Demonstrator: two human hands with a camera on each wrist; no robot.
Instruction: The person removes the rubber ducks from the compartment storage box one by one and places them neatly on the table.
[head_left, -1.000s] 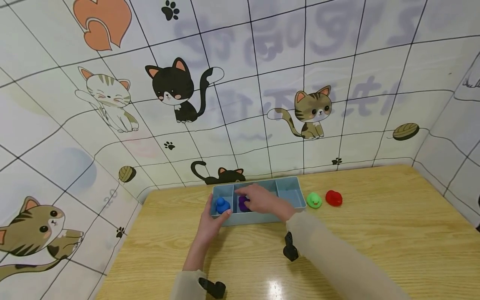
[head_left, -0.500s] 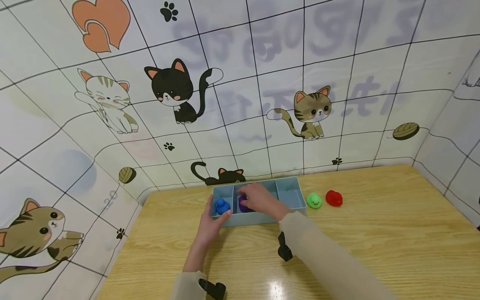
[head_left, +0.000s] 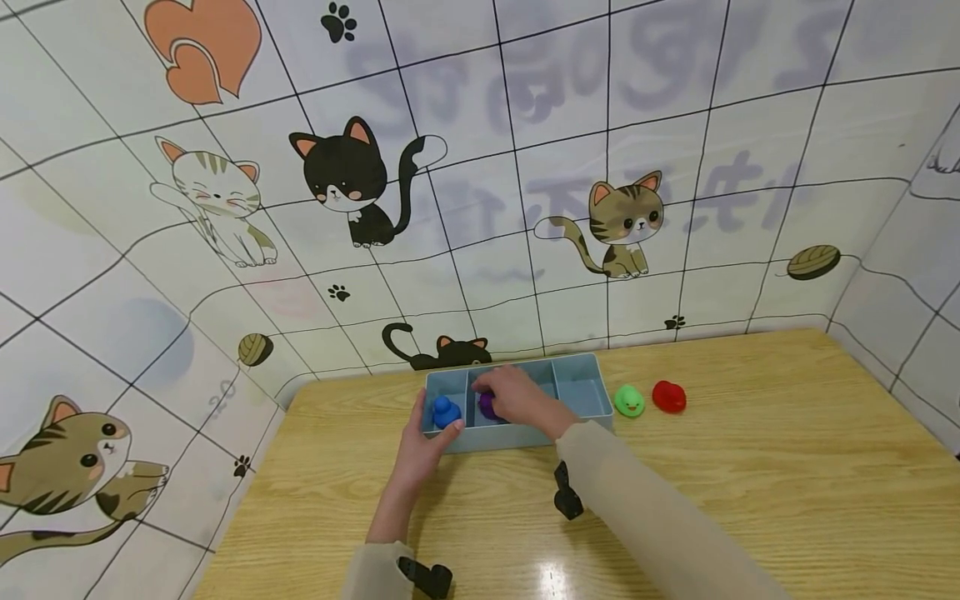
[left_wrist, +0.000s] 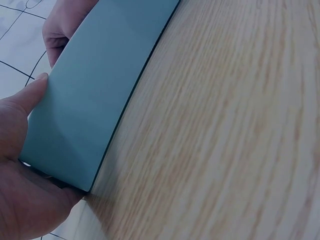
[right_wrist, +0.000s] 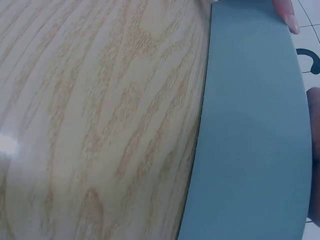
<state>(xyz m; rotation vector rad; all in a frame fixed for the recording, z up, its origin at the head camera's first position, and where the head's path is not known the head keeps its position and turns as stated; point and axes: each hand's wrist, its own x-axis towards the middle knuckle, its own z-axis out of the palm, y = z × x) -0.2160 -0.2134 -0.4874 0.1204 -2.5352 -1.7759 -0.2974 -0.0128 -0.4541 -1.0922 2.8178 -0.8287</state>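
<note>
Tray [head_left: 510,438] gripped by the left hand [head_left: 420,454], purple toy [head_left: 488,407] in the right hand [head_left: 522,398].
The left thumb [left_wrist: 32,95] lies over the near wall [left_wrist: 105,85], fingers along the end. The right hand dips into the middle compartment [head_left: 543,382], its fingers curled round the purple toy, their tips hidden. Between the hands, just beside the left thumb, a blue toy [head_left: 446,412] sits in the end compartment [head_left: 448,385]. Right of the right hand, past the tray, a green toy [head_left: 629,401] and a red toy [head_left: 669,397] rest on the wooden table [head_left: 787,450].
</note>
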